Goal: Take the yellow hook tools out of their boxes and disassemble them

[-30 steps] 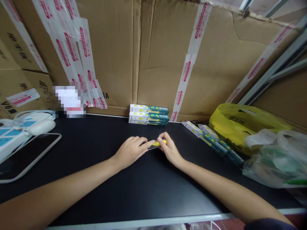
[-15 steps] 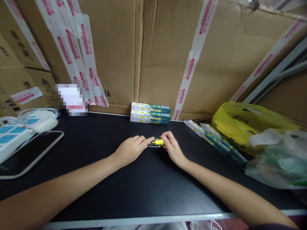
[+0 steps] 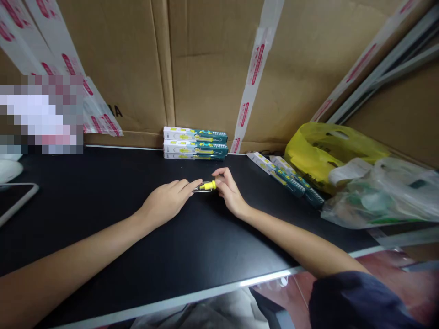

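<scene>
A small yellow spring scale with a metal wire loop lies between my hands, low over the black tabletop. My left hand is closed, palm down, its fingertips on the loop end. Around the yellow end, my right hand is pinched with bent fingers and thumb. The fingers hide both ends of the scale. Just beyond the hands, a stack of slim printed boxes lies against the cardboard; they picture a similar yellow scale with a hook.
Two more slim boxes lie slanted at the right, beside a yellow plastic bag and a clear bag. Tall cardboard walls the back. A tablet-like device sits at the left edge. The table's pale front edge runs below.
The view has swung right, so the table things appear further left and higher. Both hands keep the scale between them. The right index finger looks slightly more raised.
</scene>
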A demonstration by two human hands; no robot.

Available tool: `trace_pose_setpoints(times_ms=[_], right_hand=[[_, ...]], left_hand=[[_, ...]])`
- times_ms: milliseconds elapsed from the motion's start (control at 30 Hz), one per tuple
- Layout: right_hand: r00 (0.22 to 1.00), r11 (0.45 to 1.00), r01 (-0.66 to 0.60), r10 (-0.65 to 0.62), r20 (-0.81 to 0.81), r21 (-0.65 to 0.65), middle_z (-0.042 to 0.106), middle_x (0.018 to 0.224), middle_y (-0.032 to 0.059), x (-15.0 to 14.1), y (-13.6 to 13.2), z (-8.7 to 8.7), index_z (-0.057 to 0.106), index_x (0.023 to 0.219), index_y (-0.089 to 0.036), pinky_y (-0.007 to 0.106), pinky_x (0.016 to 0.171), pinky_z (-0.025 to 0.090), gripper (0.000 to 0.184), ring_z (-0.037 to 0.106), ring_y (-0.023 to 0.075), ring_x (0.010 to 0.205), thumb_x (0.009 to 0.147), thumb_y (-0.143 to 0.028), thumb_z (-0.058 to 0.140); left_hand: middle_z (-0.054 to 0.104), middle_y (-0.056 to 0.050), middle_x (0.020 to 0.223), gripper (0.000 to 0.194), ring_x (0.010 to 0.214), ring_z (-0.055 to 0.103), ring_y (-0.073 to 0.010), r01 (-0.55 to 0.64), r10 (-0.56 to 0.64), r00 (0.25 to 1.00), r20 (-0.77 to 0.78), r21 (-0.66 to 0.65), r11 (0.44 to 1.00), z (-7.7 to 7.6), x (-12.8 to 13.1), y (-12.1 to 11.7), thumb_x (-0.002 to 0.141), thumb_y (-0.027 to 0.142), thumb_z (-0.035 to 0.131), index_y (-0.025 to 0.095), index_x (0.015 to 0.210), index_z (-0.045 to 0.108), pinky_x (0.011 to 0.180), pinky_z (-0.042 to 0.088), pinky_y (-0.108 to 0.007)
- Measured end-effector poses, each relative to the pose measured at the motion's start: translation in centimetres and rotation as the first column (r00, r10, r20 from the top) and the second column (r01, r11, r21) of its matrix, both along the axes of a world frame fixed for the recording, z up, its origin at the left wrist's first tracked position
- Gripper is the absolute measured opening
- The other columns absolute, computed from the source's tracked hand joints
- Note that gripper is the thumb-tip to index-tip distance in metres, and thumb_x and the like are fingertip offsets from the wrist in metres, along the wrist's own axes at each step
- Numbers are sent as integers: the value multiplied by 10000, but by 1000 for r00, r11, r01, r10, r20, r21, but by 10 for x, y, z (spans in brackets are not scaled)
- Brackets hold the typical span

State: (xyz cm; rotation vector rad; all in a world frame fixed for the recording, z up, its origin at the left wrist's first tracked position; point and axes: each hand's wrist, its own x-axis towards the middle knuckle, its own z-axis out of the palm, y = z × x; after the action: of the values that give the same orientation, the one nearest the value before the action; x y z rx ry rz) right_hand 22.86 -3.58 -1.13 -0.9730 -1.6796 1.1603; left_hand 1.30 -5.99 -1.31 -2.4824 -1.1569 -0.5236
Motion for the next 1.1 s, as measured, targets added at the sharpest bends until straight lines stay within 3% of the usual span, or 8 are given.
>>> trace_pose_setpoints(times_ms=[133, 267, 367, 667, 933, 1100], right_hand=[[998, 998, 58, -58, 33, 23, 357, 656, -43, 5, 1, 3, 439, 949, -237, 241, 527, 277, 120, 328, 119, 564, 898, -344, 428], [986, 986, 89, -107, 130, 141, 356, 639, -31, 12, 1, 5, 419, 702, -207, 256, 560, 291, 365, 345, 118, 585, 944, -471, 350], [974, 983, 58, -95, 205, 176, 383, 636, -25, 13, 1, 4, 399, 641, -199, 260, 585, 298, 439, 372, 117, 601, 950, -504, 332], [956, 984, -67, 17, 292, 164, 452, 653, -19, 17, 2, 3, 480, 664, -183, 253, 631, 324, 470, 420, 116, 619, 940, -538, 343], [929, 972, -169, 102, 355, 163, 461, 736, -12, 20, -2, 11, 469, 762, -191, 261, 672, 357, 341, 439, 127, 691, 942, -472, 399], [932, 965, -210, 149, 331, 160, 450, 749, -17, 24, 1, 7, 472, 847, -194, 256, 632, 364, 271, 415, 122, 671, 912, -457, 478]], left_hand=[[622, -43, 897, 391, 766, 594, -169, 39, -38, 999, -39, 27, 999, 2, -1, -2, 974, 220, 373, 168, 1359, 424, 667, 458, -285], [629, -53, 935, 421, 787, 591, -171, 61, -56, 995, -77, 69, 996, 1, -3, -4, 975, 185, 359, 154, 1395, 376, 686, 460, -293], [626, -42, 921, 420, 781, 589, -166, 56, -52, 997, -62, 79, 995, 0, -5, -4, 976, 201, 370, 165, 1394, 375, 687, 454, -288], [607, -21, 835, 394, 711, 570, -158, 74, -68, 995, -68, 82, 994, -2, -10, 2, 986, 238, 348, 174, 1370, 407, 641, 441, -283], [618, -29, 891, 390, 766, 599, -152, 115, -117, 993, -30, -53, 992, -1, -14, 6, 987, 235, 332, 186, 1365, 415, 666, 473, -262], [616, -27, 899, 378, 800, 606, -142, 138, -137, 990, 18, -120, 983, 0, -15, 6, 982, 229, 336, 199, 1343, 441, 683, 479, -238]])
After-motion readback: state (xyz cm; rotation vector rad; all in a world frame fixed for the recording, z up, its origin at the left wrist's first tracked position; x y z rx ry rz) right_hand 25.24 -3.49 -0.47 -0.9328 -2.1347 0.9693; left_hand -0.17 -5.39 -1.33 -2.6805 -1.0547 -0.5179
